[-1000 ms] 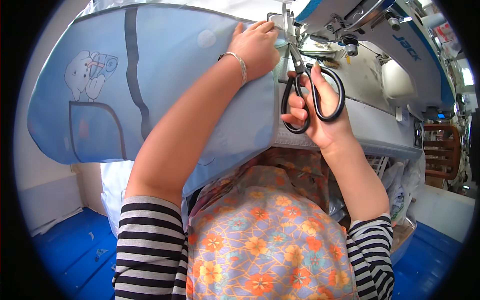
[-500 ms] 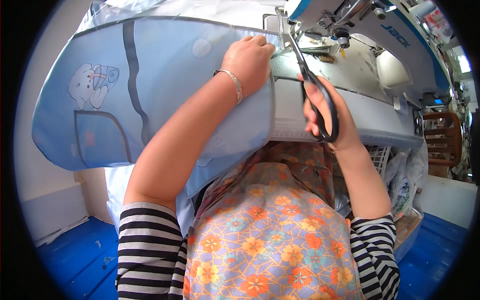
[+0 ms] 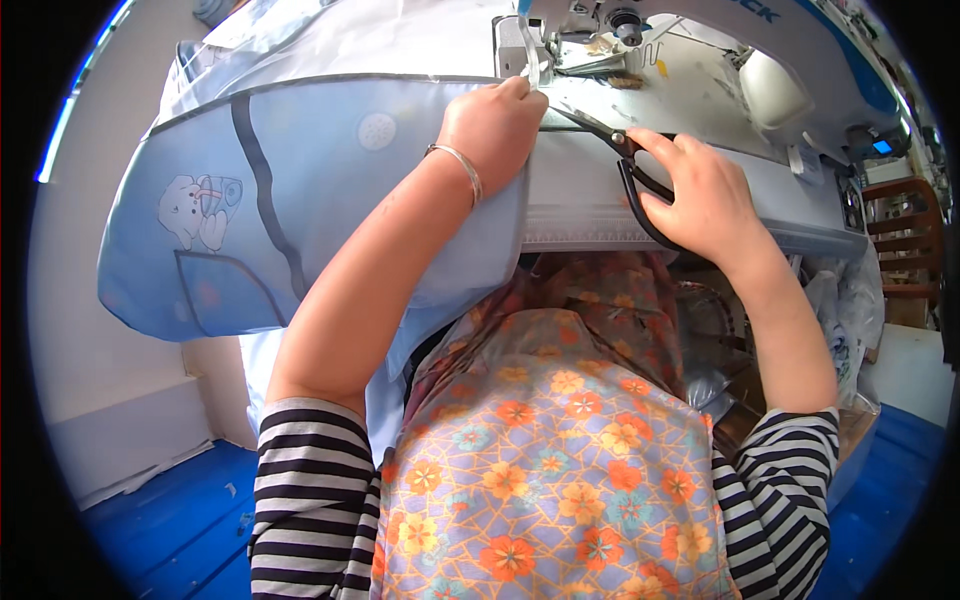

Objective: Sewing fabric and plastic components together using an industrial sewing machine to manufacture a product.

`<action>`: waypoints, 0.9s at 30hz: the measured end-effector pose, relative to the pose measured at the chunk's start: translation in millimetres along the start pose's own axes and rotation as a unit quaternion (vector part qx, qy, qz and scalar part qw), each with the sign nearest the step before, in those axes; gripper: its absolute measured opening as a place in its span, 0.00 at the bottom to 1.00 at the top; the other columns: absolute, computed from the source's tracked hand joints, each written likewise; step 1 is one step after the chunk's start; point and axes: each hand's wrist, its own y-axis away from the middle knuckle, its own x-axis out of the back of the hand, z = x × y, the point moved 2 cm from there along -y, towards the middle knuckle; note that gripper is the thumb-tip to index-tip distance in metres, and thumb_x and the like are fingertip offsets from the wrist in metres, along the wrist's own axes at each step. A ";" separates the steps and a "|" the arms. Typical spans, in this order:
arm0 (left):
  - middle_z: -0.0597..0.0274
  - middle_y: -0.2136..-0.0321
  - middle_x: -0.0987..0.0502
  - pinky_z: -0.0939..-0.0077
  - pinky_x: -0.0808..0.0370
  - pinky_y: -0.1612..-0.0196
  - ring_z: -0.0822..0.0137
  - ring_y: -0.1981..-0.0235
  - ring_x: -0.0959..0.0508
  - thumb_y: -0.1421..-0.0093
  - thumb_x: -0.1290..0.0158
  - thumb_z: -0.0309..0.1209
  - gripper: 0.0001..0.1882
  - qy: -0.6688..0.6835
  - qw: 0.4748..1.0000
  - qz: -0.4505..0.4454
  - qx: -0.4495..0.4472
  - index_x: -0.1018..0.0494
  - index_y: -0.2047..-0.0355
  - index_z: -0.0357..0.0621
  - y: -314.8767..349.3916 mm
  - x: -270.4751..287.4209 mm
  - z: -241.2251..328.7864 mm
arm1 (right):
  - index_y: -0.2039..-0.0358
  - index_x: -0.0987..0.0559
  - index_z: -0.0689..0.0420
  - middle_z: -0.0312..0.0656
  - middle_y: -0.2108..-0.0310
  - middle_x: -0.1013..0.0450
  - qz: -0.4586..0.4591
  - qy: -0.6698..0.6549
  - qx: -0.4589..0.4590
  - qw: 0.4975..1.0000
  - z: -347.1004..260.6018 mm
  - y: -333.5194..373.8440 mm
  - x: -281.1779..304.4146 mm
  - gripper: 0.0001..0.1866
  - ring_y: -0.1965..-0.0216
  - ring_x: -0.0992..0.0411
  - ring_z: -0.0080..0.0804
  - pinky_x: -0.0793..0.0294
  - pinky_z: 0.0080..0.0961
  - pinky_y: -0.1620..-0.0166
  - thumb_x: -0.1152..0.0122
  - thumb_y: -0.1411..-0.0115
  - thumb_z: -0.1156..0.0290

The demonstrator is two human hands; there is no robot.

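A light blue fabric piece (image 3: 335,180) with dark edging and a printed cartoon animal is spread over the left of the table. My left hand (image 3: 490,125) is closed on its right-hand top corner, fingertips pinched. A narrow pale strip (image 3: 532,55) runs from those fingers up toward the sewing machine. In my right hand (image 3: 710,195) are black-handled scissors (image 3: 618,139), thumb and fingers in the parted handles. Their blades point left, with the tips close to my left fingertips. Whether the blades touch the strip or fabric cannot be made out.
A white and blue sewing machine (image 3: 815,70) stands at the back right, with its needle area just beyond my hands. Clear plastic (image 3: 280,50) lies behind the fabric. A brown wooden chair (image 3: 905,235) and plastic bags (image 3: 840,310) are at the right.
The scissors have swung from pointing up at the machine to pointing left, near my left fingers. Their handles have spread apart. My left hand keeps its hold on the corner; the whole view has shifted.
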 end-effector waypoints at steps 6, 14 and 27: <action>0.59 0.70 0.26 0.61 0.25 0.66 0.54 0.69 0.23 0.42 0.50 0.30 0.04 0.104 0.990 0.090 0.033 0.28 0.70 0.46 0.6 -3.3 -6.2 | 0.47 0.26 0.46 0.42 0.72 0.31 0.029 0.033 0.097 0.994 17.4 -15.8 0.6 0.29 0.69 0.29 0.41 0.28 0.36 0.65 0.34 0.54 0.66; 0.60 0.69 0.28 0.61 0.25 0.66 0.54 0.70 0.23 0.43 0.49 0.28 0.02 0.094 0.989 0.111 0.023 0.28 0.69 0.46 -1.1 -5.1 -7.3 | 0.49 0.24 0.47 0.41 0.74 0.30 0.022 0.041 0.142 0.989 23.4 -36.7 -6.0 0.28 0.70 0.29 0.40 0.28 0.35 0.67 0.34 0.54 0.66; 0.52 0.58 0.27 0.62 0.26 0.59 0.53 0.57 0.26 0.54 0.47 0.27 0.19 0.004 0.997 0.070 0.037 0.26 0.59 0.36 27.2 17.6 23.4 | 0.49 0.26 0.47 0.40 0.73 0.25 0.091 -0.041 0.090 0.991 19.2 -13.7 5.5 0.28 0.79 0.30 0.36 0.30 0.30 0.73 0.33 0.54 0.69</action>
